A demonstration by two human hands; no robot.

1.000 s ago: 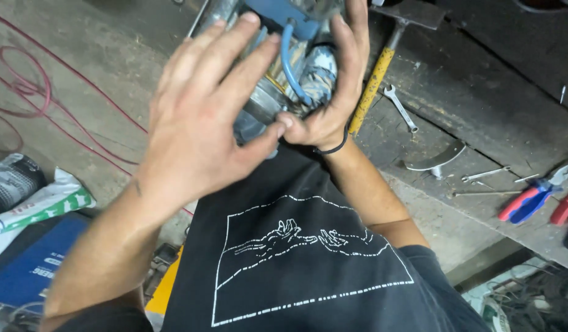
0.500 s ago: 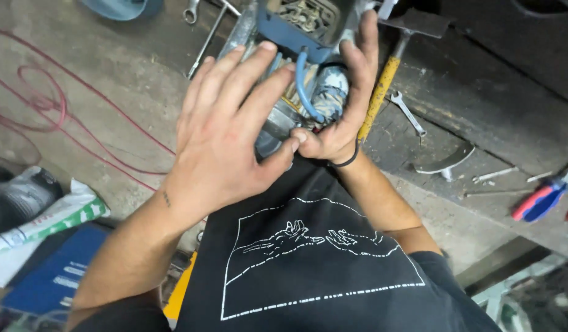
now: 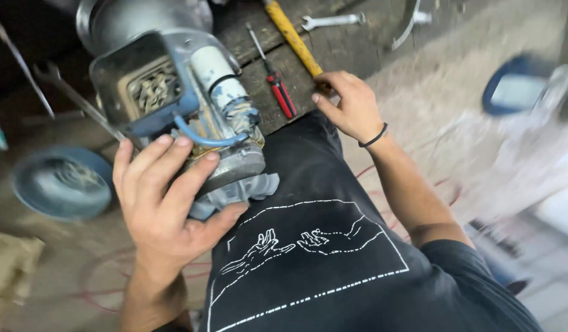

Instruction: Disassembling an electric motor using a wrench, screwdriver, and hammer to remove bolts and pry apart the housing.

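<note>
Two hands, split jobs. Left hand (image 3: 164, 206) cups the electric motor (image 3: 185, 110) from below, grip wrapped round its end, bracing it at the worktop (image 3: 333, 43) edge. Right hand (image 3: 348, 104) rests loosely curled on the yellow hammer handle (image 3: 290, 34), beside a red screwdriver (image 3: 278, 89).

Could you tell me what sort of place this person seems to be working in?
Probably a repair workshop: a worn wooden workbench carries a yellow-handled hammer, a red screwdriver and a spanner, while the left hand holds an electric motor.

worn wooden bench (image 3: 265, 74); dusty floor (image 3: 456, 80) (concrete)
</note>
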